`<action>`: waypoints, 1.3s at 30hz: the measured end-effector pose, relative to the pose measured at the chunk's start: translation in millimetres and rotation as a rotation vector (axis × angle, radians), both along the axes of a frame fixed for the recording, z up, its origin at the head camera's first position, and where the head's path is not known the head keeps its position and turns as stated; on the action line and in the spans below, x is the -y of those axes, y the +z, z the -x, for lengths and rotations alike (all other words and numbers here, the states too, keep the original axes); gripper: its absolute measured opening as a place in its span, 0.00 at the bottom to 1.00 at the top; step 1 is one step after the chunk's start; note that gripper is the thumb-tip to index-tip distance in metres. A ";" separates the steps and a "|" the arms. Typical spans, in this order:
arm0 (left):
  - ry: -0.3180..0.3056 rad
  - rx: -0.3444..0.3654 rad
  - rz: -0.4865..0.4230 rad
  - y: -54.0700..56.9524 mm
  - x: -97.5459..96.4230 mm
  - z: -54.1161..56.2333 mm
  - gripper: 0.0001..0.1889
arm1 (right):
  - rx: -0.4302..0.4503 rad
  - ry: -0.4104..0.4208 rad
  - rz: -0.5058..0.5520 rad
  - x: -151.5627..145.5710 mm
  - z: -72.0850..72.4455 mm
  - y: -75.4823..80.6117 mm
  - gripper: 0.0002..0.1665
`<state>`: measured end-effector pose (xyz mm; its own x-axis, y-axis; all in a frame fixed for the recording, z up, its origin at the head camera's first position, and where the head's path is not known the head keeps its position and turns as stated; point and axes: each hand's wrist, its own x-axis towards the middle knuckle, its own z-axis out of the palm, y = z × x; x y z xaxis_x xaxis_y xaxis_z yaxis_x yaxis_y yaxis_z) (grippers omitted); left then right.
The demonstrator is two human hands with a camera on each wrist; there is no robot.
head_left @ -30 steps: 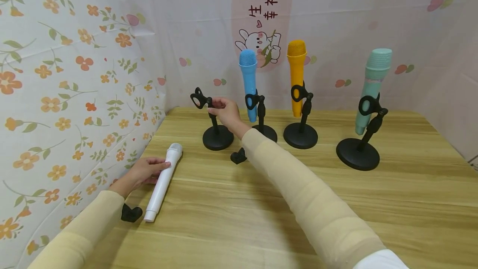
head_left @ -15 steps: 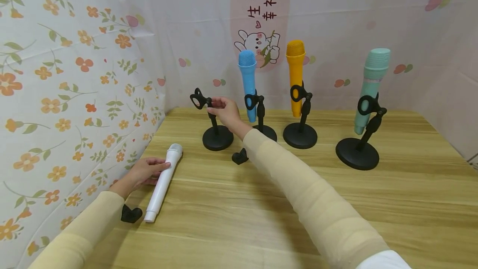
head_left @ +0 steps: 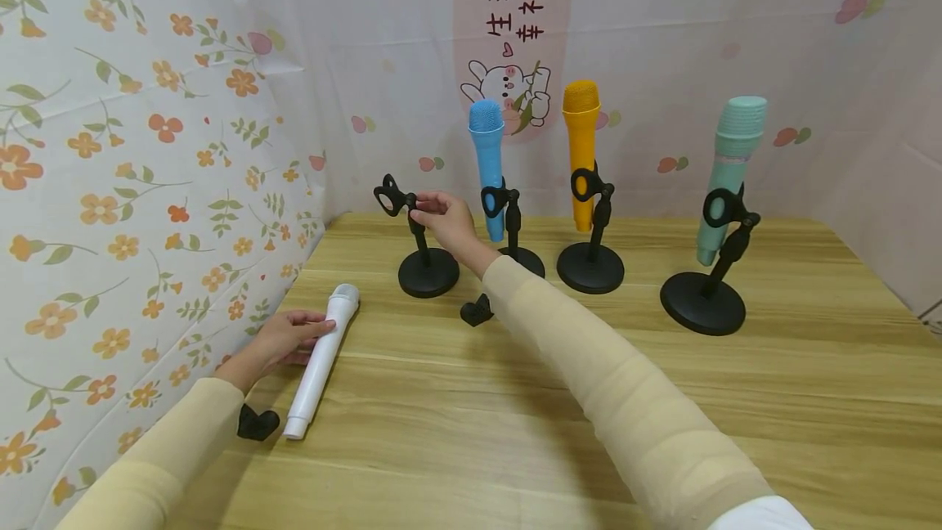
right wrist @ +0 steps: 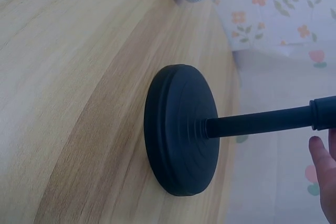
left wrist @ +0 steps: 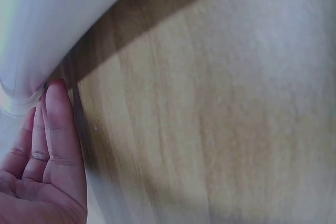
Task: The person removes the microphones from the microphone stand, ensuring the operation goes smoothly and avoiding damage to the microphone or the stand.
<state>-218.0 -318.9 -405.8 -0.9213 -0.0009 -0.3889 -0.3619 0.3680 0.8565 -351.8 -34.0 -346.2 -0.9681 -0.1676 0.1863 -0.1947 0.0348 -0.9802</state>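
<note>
A white microphone (head_left: 320, 370) lies slanted on the table at the left, its mesh head pointing away. My left hand (head_left: 290, 336) holds it near the upper half, thumb across the top; in the left wrist view the fingers (left wrist: 62, 124) meet its side. A black microphone stand (head_left: 429, 272) with an empty ring clip (head_left: 389, 196) stands behind it. My right hand (head_left: 449, 223) pinches the upper part of its post, just under the clip. In the right wrist view, the round base (right wrist: 181, 129) rests flat on the table and the gripped part is at the frame's edge.
Three more stands hold a blue microphone (head_left: 489, 162), a yellow microphone (head_left: 582, 145) and a green microphone (head_left: 731, 162), in a row to the right. My right forearm passes in front of the blue one's stand. Patterned cloth (head_left: 353, 39) hangs behind and at the left of the table (head_left: 412, 432).
Both hands keep their holds, and the stand and white microphone stay in place. Only a slight shift of the head view and right forearm shows.
</note>
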 end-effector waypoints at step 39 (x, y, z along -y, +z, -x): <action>-0.106 -0.241 -0.102 68.4 -35.2 14.4 0.31 | -0.126 0.136 -0.135 -66.0 -38.5 -3.3 0.21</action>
